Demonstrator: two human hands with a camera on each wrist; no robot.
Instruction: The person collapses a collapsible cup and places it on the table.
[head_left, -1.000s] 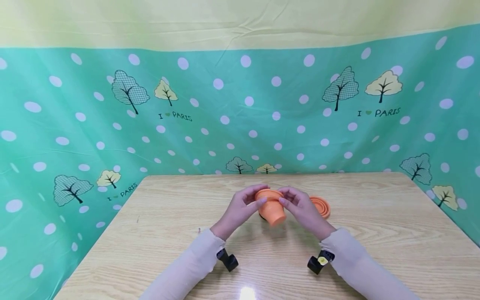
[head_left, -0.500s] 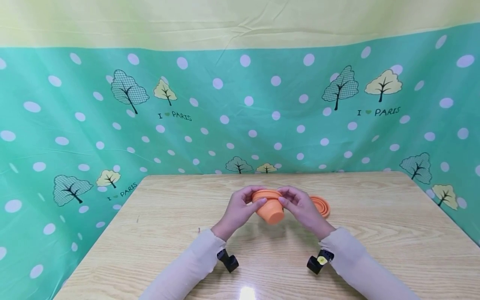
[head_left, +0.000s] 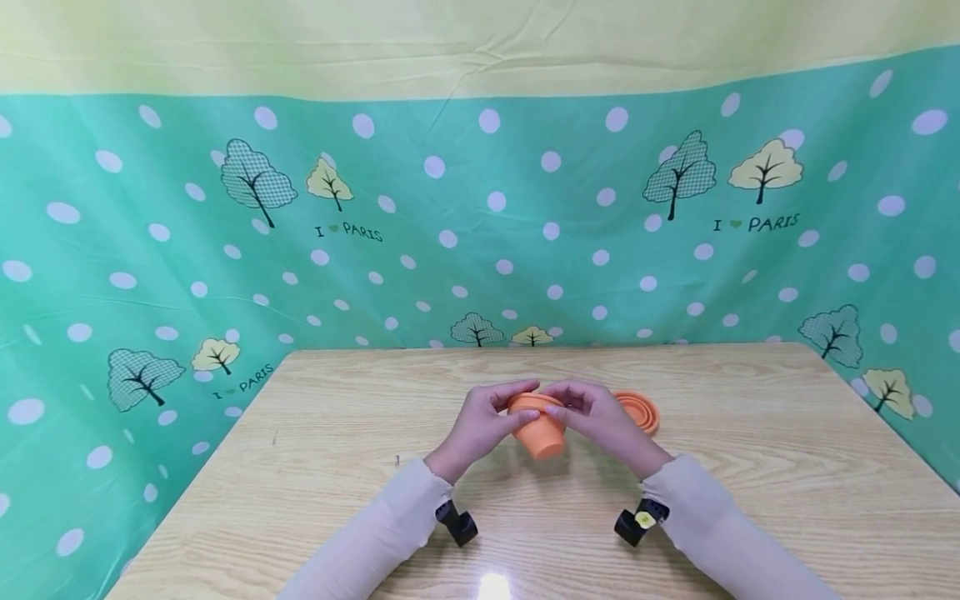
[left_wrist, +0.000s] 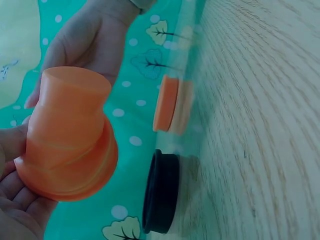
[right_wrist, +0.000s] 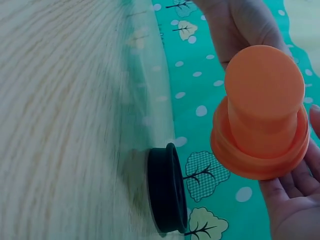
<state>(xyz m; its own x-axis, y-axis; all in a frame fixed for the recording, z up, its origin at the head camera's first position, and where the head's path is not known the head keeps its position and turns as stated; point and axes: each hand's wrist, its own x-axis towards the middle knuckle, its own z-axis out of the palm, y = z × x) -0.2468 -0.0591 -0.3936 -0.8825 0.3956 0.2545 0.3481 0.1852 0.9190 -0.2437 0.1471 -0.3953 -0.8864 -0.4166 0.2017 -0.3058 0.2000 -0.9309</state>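
Note:
An orange collapsible cup (head_left: 542,437) is held above the table, its folding walls drawn out and its narrow base tipped toward me. My left hand (head_left: 483,421) grips the rim on one side, thumb on the outer wall. From the other side my right hand (head_left: 600,417) pinches the same rim with thumb and fingers. Both wrist views show the stepped wall of the cup (left_wrist: 70,130) slanting, with a fold near the wide end. In the right wrist view the round base of the cup (right_wrist: 265,82) faces the camera.
A flattened orange collapsible cup (head_left: 639,412) lies on the wooden table (head_left: 337,517), just beyond my right hand. A black flattened round cup (left_wrist: 162,192) rests on the table under the held one; the head view hides it. A patterned cloth (head_left: 405,208) hangs behind.
Both hands have come down slightly with the cup. Its base swung toward the camera, then back to point more downward. The folded wall near the rim looks changed in shape.

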